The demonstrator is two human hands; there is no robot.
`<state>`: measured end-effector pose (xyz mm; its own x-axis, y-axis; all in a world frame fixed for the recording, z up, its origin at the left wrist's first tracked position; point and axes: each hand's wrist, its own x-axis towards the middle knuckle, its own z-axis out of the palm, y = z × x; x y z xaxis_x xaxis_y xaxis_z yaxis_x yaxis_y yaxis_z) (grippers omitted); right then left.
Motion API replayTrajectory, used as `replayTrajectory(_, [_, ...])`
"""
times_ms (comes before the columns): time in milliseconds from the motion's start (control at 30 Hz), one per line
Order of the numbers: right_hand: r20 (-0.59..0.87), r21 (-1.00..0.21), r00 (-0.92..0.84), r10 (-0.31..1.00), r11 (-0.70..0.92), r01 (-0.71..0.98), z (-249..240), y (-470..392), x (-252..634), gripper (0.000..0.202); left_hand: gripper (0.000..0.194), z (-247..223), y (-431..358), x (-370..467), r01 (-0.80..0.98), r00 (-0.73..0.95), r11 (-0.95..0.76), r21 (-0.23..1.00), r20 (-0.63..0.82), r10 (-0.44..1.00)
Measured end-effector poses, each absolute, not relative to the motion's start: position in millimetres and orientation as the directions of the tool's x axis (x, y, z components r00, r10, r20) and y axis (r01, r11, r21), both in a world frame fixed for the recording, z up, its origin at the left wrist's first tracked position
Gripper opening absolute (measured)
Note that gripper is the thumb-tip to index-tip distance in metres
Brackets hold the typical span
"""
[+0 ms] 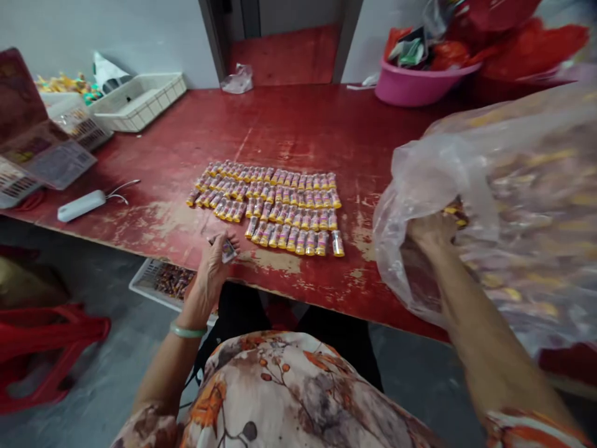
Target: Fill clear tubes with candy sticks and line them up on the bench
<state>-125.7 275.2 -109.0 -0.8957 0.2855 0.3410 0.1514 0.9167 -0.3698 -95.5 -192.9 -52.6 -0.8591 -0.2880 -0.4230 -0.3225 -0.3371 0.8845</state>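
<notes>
Rows of small tubes with yellow ends (291, 214) lie on the red table (289, 134). One tube (337, 243) sits slightly apart at the right end of the front row. Near the table's front edge, my left hand (217, 255) is closed around a small packet (228, 251) with a printed surface. My right hand (433, 230) reaches into the mouth of a large clear plastic bag (527, 186) full of yellow-ended items. Some of those items show at its fingertips, but the fingers are mostly hidden.
White baskets (140, 102) and a white power bank (82, 206) with a cable are at left. A pink tub (415, 84) stands at the back right. Below the table are a crate of small items (172, 281) and a red stool (56, 336).
</notes>
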Motion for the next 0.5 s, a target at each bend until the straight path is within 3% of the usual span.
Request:
replayTrajectory(33, [0.321, -0.32, -0.89, 0.325, 0.921, 0.221, -108, 275, -120, 0.024, 0.01, -51, -193, -84, -0.365, -0.834, -0.493, 0.79, -0.513, -0.203])
replayTrajectory(100, [0.361, -0.293, -0.851, 0.382, 0.913, 0.285, -103, 274, -103, 0.019, 0.013, -48, -188, -64, -0.473, -0.792, -0.61, 0.636, -0.61, -0.021])
replayTrajectory(133, [0.386, -0.361, -0.823, 0.418, 0.889, 0.282, -99, 272, -91, 0.019, 0.016, -46, -184, -55, -0.507, -0.79, -0.612, 0.608, -0.611, 0.048])
replayTrajectory(200, [0.435, -0.617, -0.723, 0.537, 0.762, 0.195, -88, 263, -63, 0.022, 0.02, -43, -173, -43, -0.529, -0.81, -0.582, 0.617, -0.571, 0.132])
replayTrajectory(300, [0.292, -0.933, -0.703, 0.648, 0.353, -0.062, -69, 234, -20, 0.025, 0.027, -42, -155, -35, -0.508, -0.847, -0.558, 0.657, -0.5, 0.181])
replayTrajectory(400, [0.039, -0.979, -0.874, 0.485, -0.155, -0.13, -53, 189, 8, 0.023, 0.031, -46, -139, -33, -0.516, -0.847, -0.546, 0.66, -0.49, 0.207])
replayTrajectory(500, [-0.017, -0.937, -0.956, 0.294, -0.338, -0.087, -46, 138, 14, 0.024, 0.035, -51, -129, -31, -0.53, -0.841, -0.537, 0.656, -0.486, 0.237])
